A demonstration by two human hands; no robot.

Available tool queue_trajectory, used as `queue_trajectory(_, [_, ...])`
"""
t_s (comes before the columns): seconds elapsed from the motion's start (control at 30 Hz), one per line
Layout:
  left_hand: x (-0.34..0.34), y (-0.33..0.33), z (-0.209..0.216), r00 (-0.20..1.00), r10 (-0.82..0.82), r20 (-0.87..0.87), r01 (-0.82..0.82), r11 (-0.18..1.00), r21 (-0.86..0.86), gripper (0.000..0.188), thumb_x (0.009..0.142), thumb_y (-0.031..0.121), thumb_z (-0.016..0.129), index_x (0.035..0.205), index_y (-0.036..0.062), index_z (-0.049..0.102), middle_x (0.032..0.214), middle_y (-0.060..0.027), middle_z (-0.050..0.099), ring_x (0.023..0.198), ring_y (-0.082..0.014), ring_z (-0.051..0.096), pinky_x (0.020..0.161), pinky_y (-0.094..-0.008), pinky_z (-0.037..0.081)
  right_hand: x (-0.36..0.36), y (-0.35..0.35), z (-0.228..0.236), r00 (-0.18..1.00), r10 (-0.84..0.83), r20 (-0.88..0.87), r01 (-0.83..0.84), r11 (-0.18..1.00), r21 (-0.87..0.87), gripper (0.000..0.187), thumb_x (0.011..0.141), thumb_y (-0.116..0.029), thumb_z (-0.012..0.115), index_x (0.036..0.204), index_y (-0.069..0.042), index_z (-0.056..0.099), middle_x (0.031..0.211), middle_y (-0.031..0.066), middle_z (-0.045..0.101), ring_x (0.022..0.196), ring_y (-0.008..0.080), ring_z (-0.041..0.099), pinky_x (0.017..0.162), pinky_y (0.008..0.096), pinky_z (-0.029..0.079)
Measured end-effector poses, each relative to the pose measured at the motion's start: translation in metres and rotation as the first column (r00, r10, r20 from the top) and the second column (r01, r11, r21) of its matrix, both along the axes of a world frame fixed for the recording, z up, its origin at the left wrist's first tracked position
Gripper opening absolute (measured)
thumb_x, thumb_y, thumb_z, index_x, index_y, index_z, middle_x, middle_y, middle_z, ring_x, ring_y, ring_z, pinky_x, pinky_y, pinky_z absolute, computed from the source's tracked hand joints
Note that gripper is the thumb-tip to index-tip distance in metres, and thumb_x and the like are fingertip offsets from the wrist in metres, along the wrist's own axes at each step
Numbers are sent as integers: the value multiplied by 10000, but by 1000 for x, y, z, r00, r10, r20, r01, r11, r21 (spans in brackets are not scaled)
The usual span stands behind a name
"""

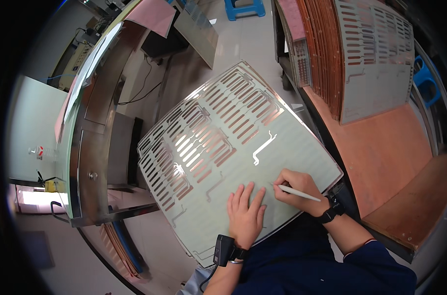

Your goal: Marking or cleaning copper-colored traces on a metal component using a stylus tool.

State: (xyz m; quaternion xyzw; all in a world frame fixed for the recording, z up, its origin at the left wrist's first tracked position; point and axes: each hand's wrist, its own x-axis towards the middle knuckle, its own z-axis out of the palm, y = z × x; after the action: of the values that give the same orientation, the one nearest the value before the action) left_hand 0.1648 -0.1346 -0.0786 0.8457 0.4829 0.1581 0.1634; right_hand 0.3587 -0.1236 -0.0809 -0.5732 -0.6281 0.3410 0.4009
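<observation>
A large pale-green circuit board panel with rows of shiny copper-coloured traces lies tilted across my lap. My left hand rests flat on its plain lower part, fingers spread and holding nothing. To the right of it, my right hand pinches a slim white pen-like tool. The tool's thin tip points left and meets or nearly meets the panel's surface, just beyond my left fingertips. Whether the tip is a blade or a nib is too small to tell. Each wrist wears a black strap.
On the right, a cart with an orange-brown board surface carries a stack of upright copper-edged panels. A workbench with a metal drawer stands at the left. Blue stools and a leaning panel are farther off.
</observation>
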Motion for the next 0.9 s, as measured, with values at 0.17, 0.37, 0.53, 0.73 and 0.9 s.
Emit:
queue_trajectory(0.17, [0, 0, -1, 1000, 4, 14, -4, 1000, -13, 431, 839, 129, 633, 1267, 146, 588, 1379, -120, 460, 1292, -356, 387, 1083, -517, 276, 0, 0, -2, 997, -49, -58, 48, 998, -27, 130, 779, -136, 665, 790, -58, 562, 675, 99, 612, 623, 280, 630, 559, 343, 487])
queue_trajectory(0.37, [-1, 0, 0, 1000, 10, 14, -9, 1000, -16, 429, 835, 123, 639, 1261, 135, 589, 1379, -119, 462, 1294, -353, 387, 1088, -514, 268, -6, 0, 0, 999, 17, 37, -20, 997, 69, 124, 763, -123, 679, 773, -59, 573, 659, 87, 601, 583, 259, 609, 540, 325, 474])
queue_trajectory(0.53, [-2, 1, -2, 999, 6, 44, -6, 1000, -12, 414, 823, 112, 646, 1234, 117, 597, 1374, -118, 468, 1294, -353, 387, 1087, -514, 267, -9, 0, 0, 998, -36, 56, 33, 998, 52, 114, 755, -104, 688, 761, -49, 588, 657, 86, 599, 559, 235, 600, 533, 309, 470])
queue_trajectory(0.73, [-2, 1, -2, 999, 4, 47, -3, 1000, -14, 405, 815, 104, 647, 1217, 109, 601, 1368, -121, 472, 1288, -358, 393, 1080, -515, 277, -2, 0, -5, 996, 22, 82, -33, 991, 133, 127, 763, -123, 676, 769, -65, 564, 651, 94, 591, 599, 289, 607, 535, 352, 472])
queue_trajectory(0.9, [-1, 0, -3, 999, -1, 40, 1, 1000, -7, 404, 811, 99, 646, 1212, 106, 603, 1362, -122, 477, 1282, -360, 397, 1076, -515, 284, 6, 5, -3, 975, -206, 86, 194, 972, 133, 115, 764, -96, 672, 770, -57, 564, 654, 104, 587, 594, 284, 606, 548, 345, 484])
